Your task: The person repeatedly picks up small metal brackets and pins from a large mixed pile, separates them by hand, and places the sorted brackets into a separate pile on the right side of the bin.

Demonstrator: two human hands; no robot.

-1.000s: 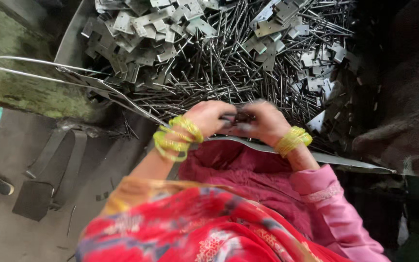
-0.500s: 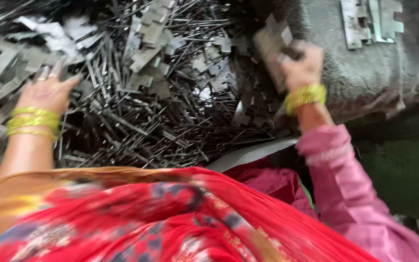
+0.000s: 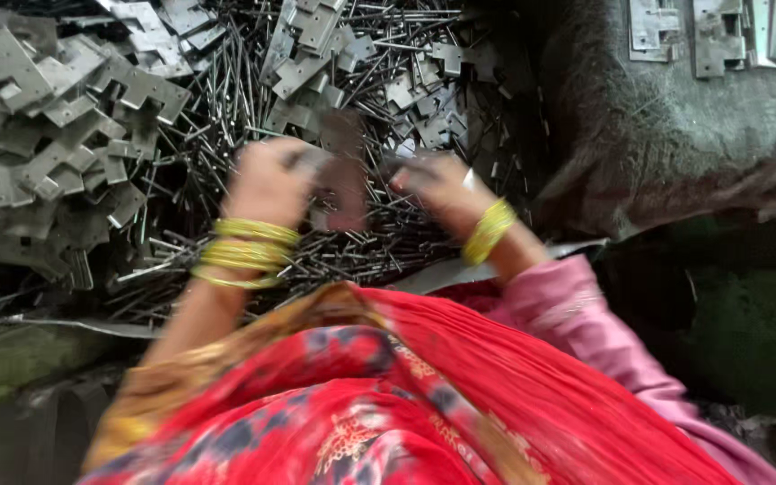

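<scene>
Both hands are meeting over the pile of thin metal pins (image 3: 379, 238); half a second ago they were spread wide apart. Left hand (image 3: 267, 180) and right hand (image 3: 437, 184) are each pinching an edge of a flat metal plate (image 3: 343, 180), blurred, fingers closed on it; loose notched plates (image 3: 65, 135) lying left

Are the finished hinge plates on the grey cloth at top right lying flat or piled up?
Flat. The hinge plates lie side by side in a row on the grey cloth, none stacked as far as the frame shows.
</scene>
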